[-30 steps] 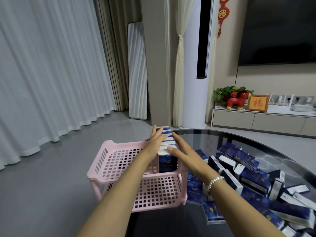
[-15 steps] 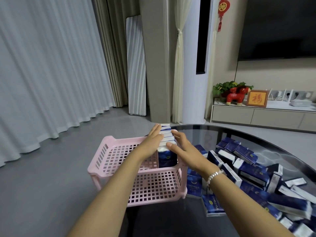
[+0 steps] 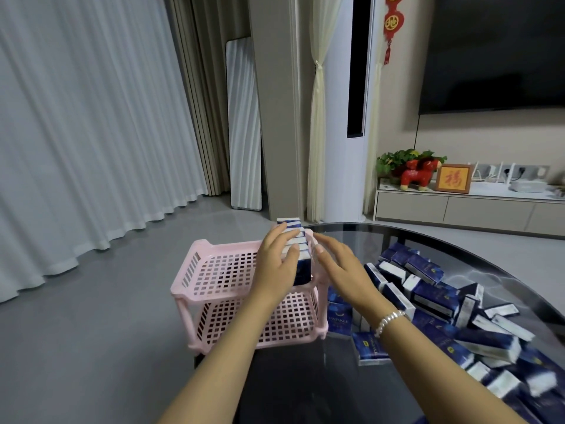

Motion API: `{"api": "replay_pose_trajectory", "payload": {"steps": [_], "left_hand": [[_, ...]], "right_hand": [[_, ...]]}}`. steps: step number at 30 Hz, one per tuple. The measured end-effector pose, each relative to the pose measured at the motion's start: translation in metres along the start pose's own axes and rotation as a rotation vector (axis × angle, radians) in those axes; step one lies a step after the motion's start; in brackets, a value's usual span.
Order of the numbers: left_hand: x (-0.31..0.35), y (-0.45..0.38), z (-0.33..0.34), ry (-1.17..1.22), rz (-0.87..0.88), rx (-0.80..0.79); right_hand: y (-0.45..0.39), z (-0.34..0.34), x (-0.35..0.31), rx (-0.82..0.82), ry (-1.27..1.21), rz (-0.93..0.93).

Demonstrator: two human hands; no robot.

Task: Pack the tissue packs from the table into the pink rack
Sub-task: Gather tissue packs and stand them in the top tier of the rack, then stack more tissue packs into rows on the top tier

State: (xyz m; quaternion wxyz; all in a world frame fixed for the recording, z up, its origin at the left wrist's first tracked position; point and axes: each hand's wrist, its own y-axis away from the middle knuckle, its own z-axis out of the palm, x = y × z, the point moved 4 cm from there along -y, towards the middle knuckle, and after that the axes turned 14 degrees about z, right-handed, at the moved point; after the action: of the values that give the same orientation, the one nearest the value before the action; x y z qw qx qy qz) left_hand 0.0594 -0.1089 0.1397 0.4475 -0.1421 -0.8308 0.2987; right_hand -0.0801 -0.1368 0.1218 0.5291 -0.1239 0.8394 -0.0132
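Observation:
A pink two-tier rack (image 3: 220, 272) stands at the left edge of the dark glass table (image 3: 351, 377). A row of blue-and-white tissue packs (image 3: 301, 263) stands upright in the right end of its top tier. My left hand (image 3: 276, 264) lies flat against the row's left side with straight fingers. My right hand (image 3: 339, 264) is just right of the row, fingers straight, fingertips at the rack's right rim; whether it touches the packs I cannot tell. Many loose tissue packs (image 3: 434, 286) lie piled on the table to the right.
The rack's lower tier (image 3: 275, 322) shows no packs. Beyond the table are grey floor, white curtains (image 3: 76, 133), a standing air conditioner (image 3: 345, 117), and a low TV cabinet (image 3: 458, 206) with a plant and a red ornament.
Both hands have stayed at the row of packs in the top tier. My right hand has drawn slightly rightward off the row. The camera has tilted a little.

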Motion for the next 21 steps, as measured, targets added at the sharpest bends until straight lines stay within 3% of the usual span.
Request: {"api": "replay_pose_trajectory", "payload": {"steps": [4,11,21], "left_hand": [[0.033,0.028,0.012,-0.035,0.16,0.072],[0.071,0.091,0.063,0.056,0.189,-0.018],[0.068,0.181,0.137,0.07,-0.059,-0.278]], "right_hand": [[0.04,-0.021,0.005,0.095,-0.015,-0.031],[0.118,-0.067,0.034,0.24,0.072,-0.016],[0.209,-0.103,0.107,0.321,0.385,0.086]]}}
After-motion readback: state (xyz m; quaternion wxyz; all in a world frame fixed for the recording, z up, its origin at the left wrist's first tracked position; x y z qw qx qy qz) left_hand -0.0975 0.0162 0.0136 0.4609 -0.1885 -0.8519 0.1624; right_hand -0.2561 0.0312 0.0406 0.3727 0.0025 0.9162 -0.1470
